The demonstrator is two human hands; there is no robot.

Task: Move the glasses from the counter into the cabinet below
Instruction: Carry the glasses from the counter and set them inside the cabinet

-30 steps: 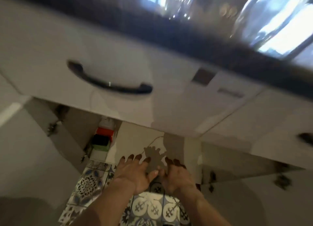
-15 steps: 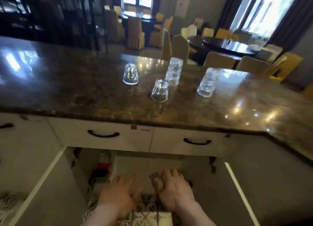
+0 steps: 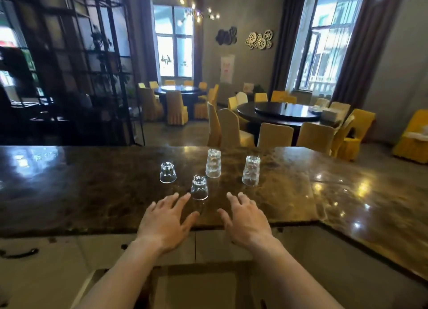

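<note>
Several clear glasses stand upside down on the dark marble counter (image 3: 92,192). A short glass (image 3: 199,188) is nearest, another short glass (image 3: 168,172) sits to its left, and two tall textured glasses (image 3: 213,163) (image 3: 251,170) stand behind. My left hand (image 3: 165,220) hovers open over the counter's front edge, its fingertips just short of the nearest short glass. My right hand (image 3: 243,220) is open too, to the right of that glass, touching nothing. The open cabinet (image 3: 196,285) lies below, between my forearms.
White drawer fronts run under the counter, one with a black handle (image 3: 19,253) at the left. The counter turns toward me at the right (image 3: 370,227). Beyond it are round tables with yellow chairs (image 3: 275,134).
My view has risen from the cabinet and tiled floor to the counter top. Both hands have come up from the cabinet opening to the counter's front edge, near the glasses.
</note>
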